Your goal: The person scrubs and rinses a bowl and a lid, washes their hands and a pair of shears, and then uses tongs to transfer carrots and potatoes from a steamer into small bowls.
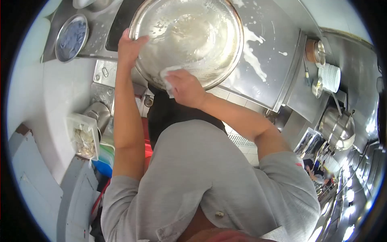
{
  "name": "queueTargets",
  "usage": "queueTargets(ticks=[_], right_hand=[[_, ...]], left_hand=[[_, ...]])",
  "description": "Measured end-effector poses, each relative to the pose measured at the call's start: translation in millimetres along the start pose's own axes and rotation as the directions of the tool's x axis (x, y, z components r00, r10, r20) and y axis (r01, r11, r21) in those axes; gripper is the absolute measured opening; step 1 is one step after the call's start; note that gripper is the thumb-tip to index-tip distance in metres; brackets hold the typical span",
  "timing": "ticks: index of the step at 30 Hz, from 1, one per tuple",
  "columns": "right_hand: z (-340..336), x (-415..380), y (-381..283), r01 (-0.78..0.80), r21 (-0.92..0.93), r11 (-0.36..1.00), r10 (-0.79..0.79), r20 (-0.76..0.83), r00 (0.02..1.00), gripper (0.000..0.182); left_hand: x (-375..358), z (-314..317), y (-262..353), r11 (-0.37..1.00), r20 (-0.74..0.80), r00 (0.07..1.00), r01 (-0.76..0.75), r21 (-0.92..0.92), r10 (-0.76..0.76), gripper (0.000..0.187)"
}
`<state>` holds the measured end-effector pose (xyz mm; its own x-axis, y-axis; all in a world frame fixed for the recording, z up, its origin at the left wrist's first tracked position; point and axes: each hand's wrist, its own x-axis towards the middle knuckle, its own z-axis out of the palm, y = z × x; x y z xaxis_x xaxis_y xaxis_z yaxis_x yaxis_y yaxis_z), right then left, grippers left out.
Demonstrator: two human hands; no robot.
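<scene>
Large steel basin (189, 40) at 12 o'clock in the head view, tilted toward the camera, interior coated with white suds. Left hand (131, 48) at 11 o'clock, closed over the basin's left rim, thumb hooked inside, remaining fingers behind the wall and hidden. Right hand (185, 86) just above centre, curled around a white cloth (168, 78), pressed against the lower inner wall near the rim; only a corner of the cloth visible past the fingers. Both forearms bare, grey sleeves (209, 177) filling 6 o'clock. Steel counter (274, 52) at 1 o'clock, streaked with white foam, touching the basin's right edge from behind. Dark sink opening (121, 22) partly hidden behind the basin at 11 o'clock. Round metal tray (71, 38) at 10 o'clock, well apart from the left hand, on the counter's far corner. White plastic tub (84, 139) with pale contents at 9 o'clock, beside the left elbow. Stack of white plates (330, 77) at 2 o'clock on a steel shelf; steel pots (338, 127) at 3 o'clock, below the plates. Contents of the pots not discernible.
</scene>
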<state>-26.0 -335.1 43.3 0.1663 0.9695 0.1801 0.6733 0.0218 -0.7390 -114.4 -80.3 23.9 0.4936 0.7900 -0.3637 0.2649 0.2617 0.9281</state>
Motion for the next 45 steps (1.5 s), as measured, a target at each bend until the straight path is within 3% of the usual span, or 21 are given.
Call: queueTargets(ticks=[3, 5, 6, 10, 12, 14, 16, 17, 20, 22, 24, 26, 29, 31, 32, 34, 36, 39, 43, 44, 45], right_hand=[[-57.1, -41.0, 36.2, 0.094, -0.149, 0.984, -0.073, 0.138, 0.988, 0.027], [-113.6, -59.4, 112.7, 0.092, -0.422, 0.902, -0.028, 0.156, 0.987, 0.03], [-146.8, -44.6, 123.8, 0.16, -0.496, 0.854, -0.096, 0.153, 0.984, 0.03], [-106.8, -46.9, 106.2, -0.061, -0.44, 0.896, 0.059, -0.019, 0.998, 0.026], [-97.8, -52.0, 55.4, 0.016, -0.35, 0.937, -0.002, 0.04, 0.999, 0.021], [-117.5, -47.2, 91.3, 0.065, -0.454, 0.889, -0.005, 0.132, 0.991, 0.019], [-147.4, -12.8, 142.8, 0.121, -0.643, 0.756, -0.034, 0.146, 0.989, 0.017], [-156.1, 9.2, 141.3, 0.049, -0.626, 0.778, -0.024, 0.048, 0.999, 0.017], [-119.7, -22.6, 112.5, -0.052, -0.67, 0.74, 0.154, 0.095, 0.983, 0.015], [-119.8, -42.6, 83.3, 0.09, -0.552, 0.829, -0.032, 0.113, 0.993, 0.013], [-133.6, -27.2, 125.2, 0.152, -0.617, 0.772, -0.055, 0.174, 0.983, 0.011], [-153.9, 32.4, 167.8, 0.141, -0.736, 0.662, -0.074, 0.123, 0.99, 0.011], [-145.0, 64.3, 169.7, 0.121, -0.695, 0.709, -0.197, -0.03, 0.98, 0.012], [-141.0, 15.6, 136.8, -0.062, -0.678, 0.732, 0.24, 0.172, 0.955, 0.019], [-142.4, -19.0, 129.6, 0.06, -0.565, 0.823, 0.01, 0.121, 0.993, 0.029], [-158.5, -33.4, 123.1, 0.113, -0.45, 0.886, -0.034, 0.18, 0.983, 0.035], [-161.8, -10.4, 168.3, 0.119, -0.556, 0.822, -0.087, 0.083, 0.993, 0.041], [-165.0, 48.7, 192.4, -0.074, -0.529, 0.845, -0.038, -0.197, 0.98, 0.041], [-127.8, -1.7, 155.7, -0.435, -0.382, 0.815, 0.208, -0.507, 0.836, 0.023], [-115.4, -27.8, 130.9, -0.517, -0.377, 0.768, 0.297, -0.506, 0.81, 0.025], [-97.2, -51.7, 109.2, -0.512, -0.391, 0.765, 0.288, -0.503, 0.815, 0.028]], left_hand=[[-3.7, 2.3, 9.4, 0.995, 0.025, 0.998, 0.052, -0.087, -0.05, 0.044], [-3.8, 0.8, 9.8, 1.0, 0.009, 1.0, 0.014, 0.014, -0.014, 0.042], [-6.1, 0.0, 10.2, 0.997, 0.004, 1.0, 0.0, 0.074, 0.0, 0.041], [-2.8, 4.8, 17.6, 0.996, 0.006, 1.0, 0.006, 0.09, -0.007, 0.042], [1.1, 4.5, 13.6, 0.987, -0.018, 0.999, -0.047, 0.154, 0.05, 0.042], [1.9, 1.2, 11.9, 0.981, 0.016, 0.998, -0.064, 0.186, 0.062, 0.042], [-2.3, 1.7, 17.7, 0.992, 0.038, 0.998, -0.048, 0.121, 0.043, 0.042], [-6.5, 2.0, 20.6, 0.995, 0.052, 0.998, -0.037, 0.09, 0.033, 0.042], [-14.3, 7.4, 31.9, 0.999, 0.04, 0.999, -0.018, 0.043, 0.016, 0.042], [-9.7, 2.7, 21.7, 0.99, 0.038, 0.998, -0.054, 0.128, 0.05, 0.041], [-8.0, 0.7, 19.9, 0.987, 0.049, 0.998, -0.055, 0.151, 0.049, 0.041], [-11.7, 1.2, 25.8, 0.994, 0.061, 0.998, -0.018, 0.105, 0.011, 0.042], [1.7, -7.5, 3.8, 0.982, 0.044, 0.998, -0.04, 0.186, 0.033, 0.041], [-2.8, -4.2, 15.3, 0.994, 0.066, 0.997, -0.047, 0.101, 0.041, 0.041], [-2.6, -1.6, 20.2, 0.997, 0.073, 0.996, -0.054, 0.051, 0.05, 0.04], [3.5, -0.2, 23.3, 0.989, 0.101, 0.992, -0.09, 0.121, 0.078, 0.039], [7.3, -2.6, 26.7, 0.986, 0.126, 0.99, -0.077, 0.149, 0.058, 0.04], [6.8, -1.7, 22.8, 0.997, 0.116, 0.992, 0.031, 0.075, -0.04, 0.041], [6.7, 1.2, 10.1, 0.993, 0.076, 0.995, 0.067, -0.093, -0.06, 0.043], [3.8, -0.7, 7.5, 0.988, 0.053, 0.997, 0.055, -0.141, -0.048, 0.044], [2.1, 0.3, 10.2, 0.99, 0.057, 0.998, 0.044, -0.132, -0.037, 0.044]])
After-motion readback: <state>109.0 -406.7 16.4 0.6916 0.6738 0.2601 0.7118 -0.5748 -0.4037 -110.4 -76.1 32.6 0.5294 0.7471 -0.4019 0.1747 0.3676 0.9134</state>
